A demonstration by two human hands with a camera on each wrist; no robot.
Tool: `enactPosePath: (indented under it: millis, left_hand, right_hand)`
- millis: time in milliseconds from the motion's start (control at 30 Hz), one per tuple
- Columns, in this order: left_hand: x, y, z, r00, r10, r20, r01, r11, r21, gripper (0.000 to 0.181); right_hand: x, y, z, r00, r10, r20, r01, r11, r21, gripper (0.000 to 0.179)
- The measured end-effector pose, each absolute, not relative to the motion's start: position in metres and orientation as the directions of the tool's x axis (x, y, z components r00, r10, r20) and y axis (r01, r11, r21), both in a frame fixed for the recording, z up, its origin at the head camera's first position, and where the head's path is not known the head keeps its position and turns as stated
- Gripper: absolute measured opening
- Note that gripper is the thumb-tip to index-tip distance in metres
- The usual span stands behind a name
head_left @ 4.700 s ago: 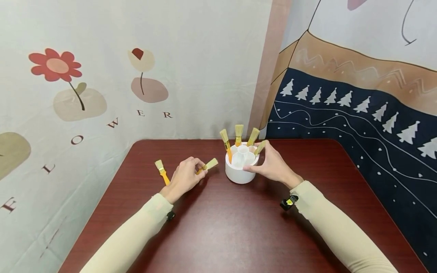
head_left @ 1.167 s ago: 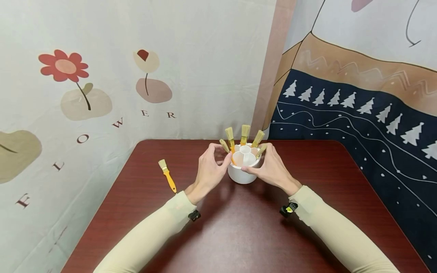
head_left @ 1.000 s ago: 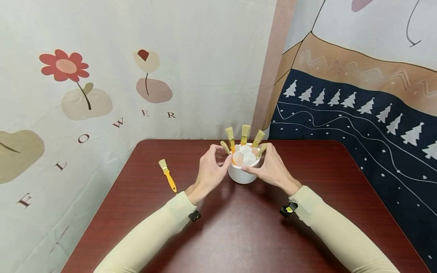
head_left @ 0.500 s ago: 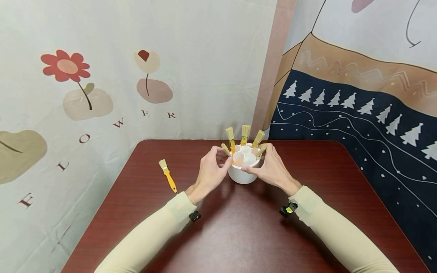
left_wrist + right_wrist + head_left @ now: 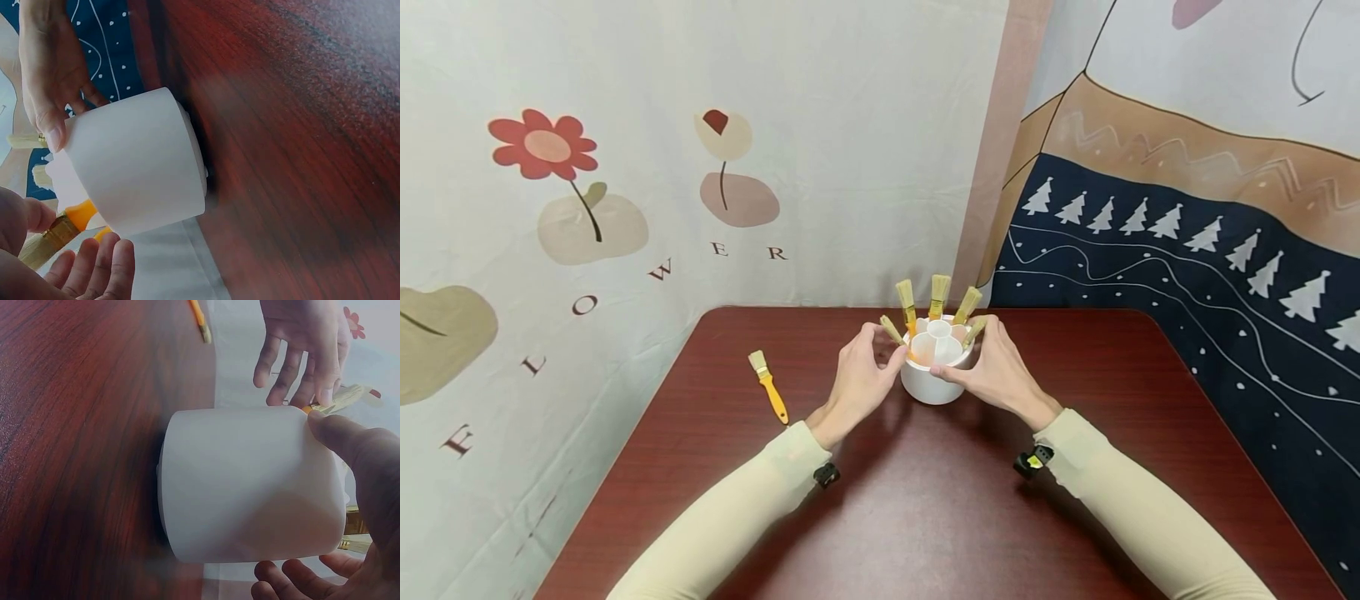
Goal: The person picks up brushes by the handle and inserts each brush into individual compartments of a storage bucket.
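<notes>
A white round pot [image 5: 936, 385] with several compartments stands on the table. My right hand [image 5: 1003, 367] grips its right side, thumb on the front of the rim and fingers behind. Several yellow-handled paintbrushes [image 5: 940, 296] stand in it, bristles up. At the pot's left edge, my left hand [image 5: 867, 379] has thumb and fingers on either side of another paintbrush [image 5: 59, 234], whose handle goes into a compartment. That brush leans outward to the left. In the left wrist view the other fingertips [image 5: 122, 262] are nearly straight, close to the pot wall.
One more paintbrush [image 5: 769, 387] lies flat on the dark red table [image 5: 940, 517], left of the hands, bristles pointing away. Printed curtains [image 5: 850, 150] hang directly behind the table's far edge. A small black device [image 5: 827, 475] sits at the left wrist.
The left hand has brought a paintbrush from the table to the pot's left compartment. Just now its bristles tipped slightly further left. The right hand keeps its hold on the pot.
</notes>
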State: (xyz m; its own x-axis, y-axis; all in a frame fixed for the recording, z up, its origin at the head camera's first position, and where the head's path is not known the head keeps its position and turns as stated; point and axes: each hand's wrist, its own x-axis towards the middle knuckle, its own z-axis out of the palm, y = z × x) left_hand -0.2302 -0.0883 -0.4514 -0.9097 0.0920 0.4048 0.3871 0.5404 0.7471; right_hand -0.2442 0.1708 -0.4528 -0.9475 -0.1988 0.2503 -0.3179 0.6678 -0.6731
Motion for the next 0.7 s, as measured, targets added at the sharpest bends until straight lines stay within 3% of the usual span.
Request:
enactPosePath:
  millis: [400,700]
  left_hand:
    - [-0.225,-0.100,-0.451,-0.927,0.098,0.362,0.353,0.555,0.753,0.040]
    - [-0.214,-0.127,-0.452,-0.948,0.070,0.311,0.275,0.671,0.689,0.044]
  right_hand:
    - [-0.244,0.172,-0.454,-0.952,-0.194,0.238,-0.306,0.668,-0.678,0.095]
    - [-0.245,0.170,-0.457,-0.949,-0.181,0.259,-0.312,0.678,-0.666,0.092]
